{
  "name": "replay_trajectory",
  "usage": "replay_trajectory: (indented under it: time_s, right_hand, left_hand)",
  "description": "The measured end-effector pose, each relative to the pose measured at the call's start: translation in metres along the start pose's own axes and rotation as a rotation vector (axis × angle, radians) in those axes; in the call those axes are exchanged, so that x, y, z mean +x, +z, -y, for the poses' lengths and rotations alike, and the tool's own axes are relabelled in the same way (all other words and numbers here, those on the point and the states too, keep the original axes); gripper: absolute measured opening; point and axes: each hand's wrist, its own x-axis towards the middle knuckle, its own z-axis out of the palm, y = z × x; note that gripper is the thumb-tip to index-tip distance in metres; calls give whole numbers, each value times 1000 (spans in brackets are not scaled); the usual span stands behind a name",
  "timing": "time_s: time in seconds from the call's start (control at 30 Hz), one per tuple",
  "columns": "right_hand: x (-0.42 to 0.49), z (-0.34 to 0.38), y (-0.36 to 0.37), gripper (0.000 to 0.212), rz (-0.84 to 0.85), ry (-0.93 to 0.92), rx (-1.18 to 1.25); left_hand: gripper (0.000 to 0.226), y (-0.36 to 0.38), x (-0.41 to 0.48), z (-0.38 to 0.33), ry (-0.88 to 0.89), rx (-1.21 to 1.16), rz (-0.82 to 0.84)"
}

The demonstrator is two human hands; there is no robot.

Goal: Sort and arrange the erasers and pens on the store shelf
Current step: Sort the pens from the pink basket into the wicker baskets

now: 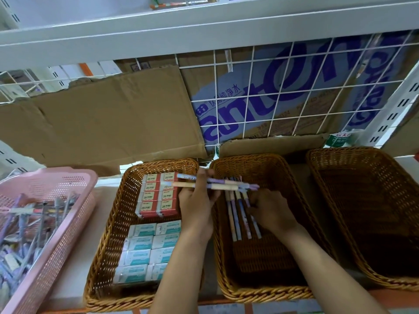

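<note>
The fingers point(202, 180) of the left hand point(196, 206) are pressed together and curled round a small bundle of pens point(223, 185), with the thumb on the other side. We see this bundle held level, crosswise, above the place where the rims of two wicker baskets meet.

The right hand point(271, 210) is inside the middle basket point(260, 293). Its fingers point(257, 200) are bent downward onto a row of pens point(240, 215) that lie side by side on the bottom, near the left wall and toward the far end. The tips are hidden, so we cannot tell if they pinch a pen or only touch the row.

The left wicker basket point(105, 236) holds erasers in neat rows: red boxes point(158, 196) at the far end, white and teal boxes point(145, 250) at the near end.

At the left edge of the shelf point(76, 264) stands a pink plastic basket point(56, 177) with mixed pens point(34, 223) in disorder. A third wicker basket point(340, 151) stands at the right edge. Behind the baskets we see flat cardboard point(102, 121) and a white wire grid point(281, 87).
</note>
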Motion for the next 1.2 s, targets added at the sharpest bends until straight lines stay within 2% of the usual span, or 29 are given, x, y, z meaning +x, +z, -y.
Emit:
replay_trajectory:
  time_s: [0.1,0.2,0.47,0.53,0.6,0.7,0.87,0.93,1.0,1.03,1.07,1.2]
  right_hand:
    - [3,-1,2,9,41,10,27]
    - [5,-4,4,13,51,19,44]
    - [4,-3,3,16,82,26,42]
    - [2,3,-4,20,36,-8,84]
    - [0,14,-13,20,-7,-24,321]
    - [-6,37,-23,16,66,26,935]
    - [-3,41,-22,15,103,235,1307]
    - [0,40,-25,15,85,295,1538]
    - [3,33,-34,16,-5,348,1758]
    - [5,27,-39,16,-50,347,1744]
    - [7,20,-44,15,-70,336,1569]
    - [22,-2,-35,13,-36,299,665]
  left_hand:
    - [14,-1,-1,-5,-38,-118,-69]
    - [14,0,-2,-8,-64,-160,-110]
    - [13,0,-5,-6,-120,-264,-90]
    - [10,-1,-5,-4,-126,-295,-65]
    - [8,1,-4,-2,-112,-317,-28]
    - [15,8,-4,3,-85,-315,30]
    - [15,15,-15,11,-44,-160,92]
    - [14,15,-16,13,3,-160,40]
    - [14,12,-12,11,78,-175,-30]
    - [14,9,-10,10,106,-174,-51]
    - [14,6,-7,8,125,-167,-59]
    - [11,6,-4,5,129,-128,-18]
